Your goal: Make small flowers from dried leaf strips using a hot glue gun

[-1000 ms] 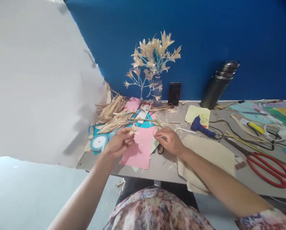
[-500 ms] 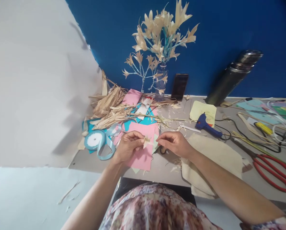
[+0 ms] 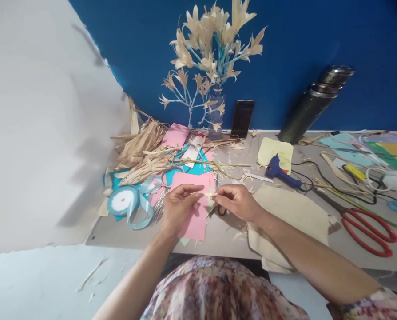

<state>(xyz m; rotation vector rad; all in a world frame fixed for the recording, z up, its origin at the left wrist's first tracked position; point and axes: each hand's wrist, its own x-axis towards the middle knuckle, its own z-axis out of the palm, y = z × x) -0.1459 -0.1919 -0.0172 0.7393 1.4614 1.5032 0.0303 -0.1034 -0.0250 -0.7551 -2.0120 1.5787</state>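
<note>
Both hands meet over a pink paper sheet (image 3: 193, 222) near the grey table's front edge (image 3: 128, 229). My left hand (image 3: 178, 205) and my right hand (image 3: 237, 202) each pinch a small pale dried-leaf piece (image 3: 210, 194) held between their fingertips. A small pair of scissors (image 3: 221, 210) lies just under my right hand. A beige cloth (image 3: 295, 218) lies beneath my right forearm.
A pile of dried husk strips (image 3: 141, 151) and a light-blue ribbon spool (image 3: 121, 201) sit to the left. A vase of husk flowers (image 3: 215, 66), a phone (image 3: 242, 118) and a steel flask (image 3: 313, 104) stand along the blue wall. A blue glue gun (image 3: 280, 171) and red-handled scissors (image 3: 368, 226) lie right.
My left hand came down and inward with the leaf piece, and my right hand rose to pinch it too. The camera tilted down and shifted slightly.
</note>
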